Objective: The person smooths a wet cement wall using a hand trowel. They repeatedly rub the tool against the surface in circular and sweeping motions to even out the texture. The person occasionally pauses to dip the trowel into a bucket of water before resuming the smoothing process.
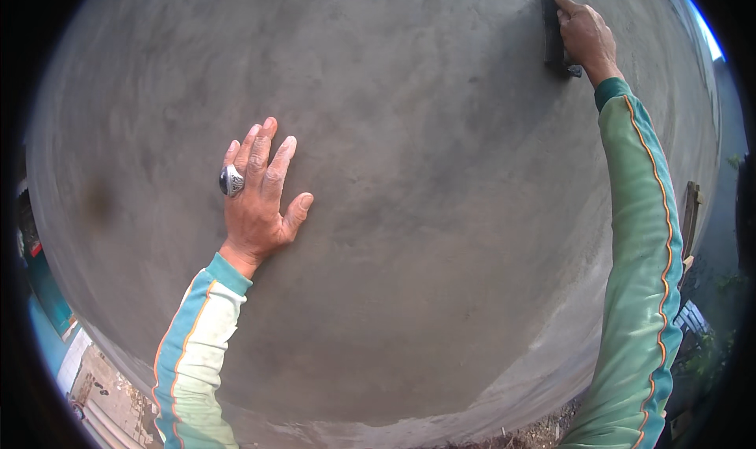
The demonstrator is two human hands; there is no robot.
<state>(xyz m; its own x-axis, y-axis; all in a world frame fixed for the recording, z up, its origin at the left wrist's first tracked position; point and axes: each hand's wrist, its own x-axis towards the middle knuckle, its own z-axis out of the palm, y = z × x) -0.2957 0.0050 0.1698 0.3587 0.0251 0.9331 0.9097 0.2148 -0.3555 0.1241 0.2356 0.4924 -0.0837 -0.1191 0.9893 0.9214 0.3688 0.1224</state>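
Observation:
A broad grey plastered wall (409,236) fills most of the head view, smooth with mottled darker patches. My left hand (257,201) rests on it at centre left, palm toward the surface and fingers spread, with a large dark-stoned silver ring on one finger. At the upper right, my right hand (587,35) grips a black float (553,31) held upright against the plaster, my arm stretched up along the right side. Both forearms wear long sleeves with orange piping.
Past the wall's curved right edge are wooden boards (691,220), some plants (709,350) and a strip of bright sky. At the lower left show a teal painted structure (49,291) and dirt ground with debris (110,386).

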